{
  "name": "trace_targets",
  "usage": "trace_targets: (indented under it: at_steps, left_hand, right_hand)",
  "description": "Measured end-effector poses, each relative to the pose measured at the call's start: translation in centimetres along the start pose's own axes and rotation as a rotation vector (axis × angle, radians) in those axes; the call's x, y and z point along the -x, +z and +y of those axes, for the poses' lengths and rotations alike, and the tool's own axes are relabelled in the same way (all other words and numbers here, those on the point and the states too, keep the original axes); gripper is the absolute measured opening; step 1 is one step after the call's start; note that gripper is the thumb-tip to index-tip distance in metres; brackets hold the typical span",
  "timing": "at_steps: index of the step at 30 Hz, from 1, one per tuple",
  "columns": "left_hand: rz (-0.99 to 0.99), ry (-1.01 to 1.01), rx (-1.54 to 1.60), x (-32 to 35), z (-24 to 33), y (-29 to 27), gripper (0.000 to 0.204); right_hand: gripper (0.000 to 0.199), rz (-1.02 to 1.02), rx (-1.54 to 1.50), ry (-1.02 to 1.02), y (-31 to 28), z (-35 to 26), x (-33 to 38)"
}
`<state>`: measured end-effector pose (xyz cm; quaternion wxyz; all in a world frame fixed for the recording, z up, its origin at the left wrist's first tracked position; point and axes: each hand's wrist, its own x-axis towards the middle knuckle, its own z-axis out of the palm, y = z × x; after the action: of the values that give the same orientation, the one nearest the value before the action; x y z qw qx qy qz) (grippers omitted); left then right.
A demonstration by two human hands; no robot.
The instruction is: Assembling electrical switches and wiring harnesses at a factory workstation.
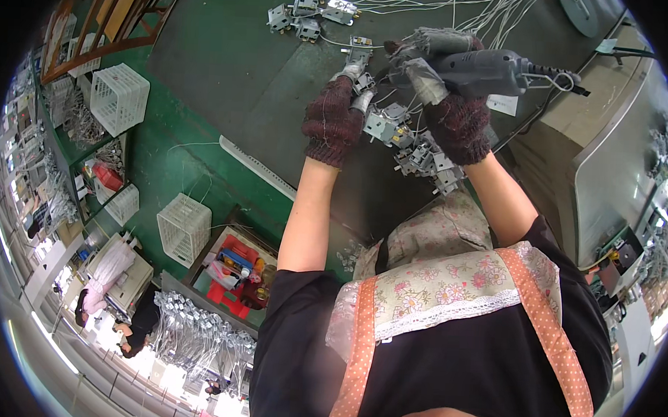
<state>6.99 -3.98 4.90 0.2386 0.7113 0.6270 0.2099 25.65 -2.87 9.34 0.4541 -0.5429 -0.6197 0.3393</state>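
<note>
My left hand (pixel 332 123), in a dark maroon knit glove with taped fingertips, pinches a small metal-cased part with a wire (pixel 361 52) over the dark worktop. My right hand (pixel 457 117), gloved and taped the same way, is wrapped round a grey corded electric screwdriver (pixel 483 72). The tool lies roughly level, its working end pointing left toward the held part; its tip is hard to make out. Between my wrists sits a pile of similar metal parts (pixel 426 153). A smaller group of them (pixel 307 12) stands at the far side.
White wires (pixel 503 15) trail across the back of the worktop (pixel 229 55). A grey disc (pixel 579 12) lies at the far right, near a metal-sided cabinet (pixel 612 161). White plastic crates (pixel 184 228) and a box of coloured items (pixel 234 271) stand at the left. Other people sit farther off.
</note>
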Motion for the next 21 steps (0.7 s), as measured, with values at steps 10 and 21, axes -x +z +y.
trace_targets:
  at_steps: [10,21]
  left_hand:
    - [0.008,0.036,0.046,-0.1,0.0,0.1,0.035]
    - [-0.005,0.019,-0.057,-0.1,1.4,-1.1,0.036]
  right_hand:
    - [0.024,0.089,-0.619,0.395,0.7,-0.3,0.1]
    - [0.033,0.077,-0.336,0.158,0.2,0.6,-1.1]
